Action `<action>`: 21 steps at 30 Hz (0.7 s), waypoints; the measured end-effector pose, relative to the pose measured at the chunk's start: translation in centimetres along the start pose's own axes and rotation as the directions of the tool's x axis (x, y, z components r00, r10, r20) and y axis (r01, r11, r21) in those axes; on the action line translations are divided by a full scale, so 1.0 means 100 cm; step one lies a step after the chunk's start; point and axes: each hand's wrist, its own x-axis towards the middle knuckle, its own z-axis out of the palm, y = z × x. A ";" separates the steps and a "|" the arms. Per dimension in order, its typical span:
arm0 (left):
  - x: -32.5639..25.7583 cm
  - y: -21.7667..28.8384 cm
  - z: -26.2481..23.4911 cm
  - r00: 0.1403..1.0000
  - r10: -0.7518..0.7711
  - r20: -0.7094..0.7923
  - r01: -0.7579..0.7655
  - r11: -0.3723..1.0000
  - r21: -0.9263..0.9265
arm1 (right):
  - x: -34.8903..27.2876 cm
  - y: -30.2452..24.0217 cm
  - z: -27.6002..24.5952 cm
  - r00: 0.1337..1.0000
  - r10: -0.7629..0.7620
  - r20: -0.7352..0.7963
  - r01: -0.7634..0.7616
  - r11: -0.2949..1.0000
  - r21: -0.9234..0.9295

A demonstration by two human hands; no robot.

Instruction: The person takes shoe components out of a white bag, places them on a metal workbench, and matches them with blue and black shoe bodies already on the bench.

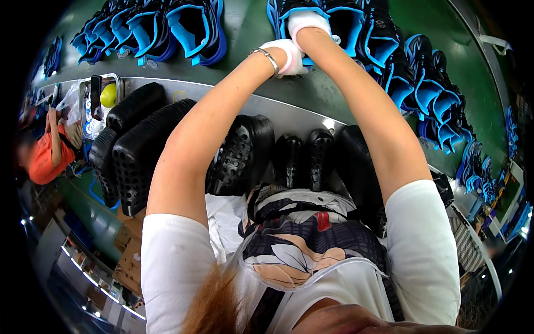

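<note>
A black sneaker [285, 6] with a bright blue lining stands at the top middle of the green work surface, its heel toward me. My right hand [307, 23], in a white glove, reaches into its opening, and the shoe hides those fingers. Below it my left hand [287, 58], also gloved in white, is closed at the sneaker's heel, with its fingers folded. A metal bangle [266, 60] circles my left wrist. Close by on the right stands another black and blue sneaker [342, 28].
Rows of similar sneakers stand at left [194, 33] and right [434, 89]. Along the near metal edge [250, 100] sit several black moulded pieces [133, 150], some with round holes. A tray [86, 106] holds a yellow-green round thing [108, 96]. A person in orange [50, 158] is far left.
</note>
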 end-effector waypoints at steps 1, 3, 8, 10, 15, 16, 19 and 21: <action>-0.006 0.005 -0.006 0.997 -0.053 0.065 0.053 0.999 -0.006 | -0.003 -0.002 -0.001 0.997 0.004 -0.082 -0.001 0.999 0.043; 0.000 -0.007 0.011 0.987 0.065 -0.146 -0.061 0.997 0.036 | 0.001 -0.005 -0.005 0.998 -0.015 -0.062 0.021 0.995 0.093; -0.006 -0.014 0.005 0.969 0.088 -0.230 -0.073 0.995 0.073 | -0.051 0.000 -0.062 0.963 -0.215 0.162 0.201 0.975 0.096; -0.003 -0.041 0.005 0.965 0.085 -0.249 -0.099 0.994 -0.044 | -0.089 0.016 -0.091 0.928 -0.327 0.177 0.319 0.945 0.069; -0.024 -0.053 -0.011 0.953 0.110 -0.284 -0.002 0.935 0.354 | -0.242 0.096 -0.173 0.908 -0.415 0.063 0.404 0.905 0.134; -0.038 -0.045 -0.014 0.937 0.108 -0.333 0.018 0.935 0.355 | -0.267 0.113 -0.174 0.923 -0.385 0.017 0.377 0.911 0.168; -0.085 -0.021 -0.015 0.816 0.205 -0.540 -0.031 0.949 0.314 | -0.324 0.157 -0.159 0.955 -0.233 -0.185 0.281 0.912 0.299; -0.107 0.009 -0.010 0.772 0.290 -0.566 -0.133 0.944 0.301 | -0.370 0.172 -0.141 0.957 -0.104 -0.271 0.198 0.916 0.350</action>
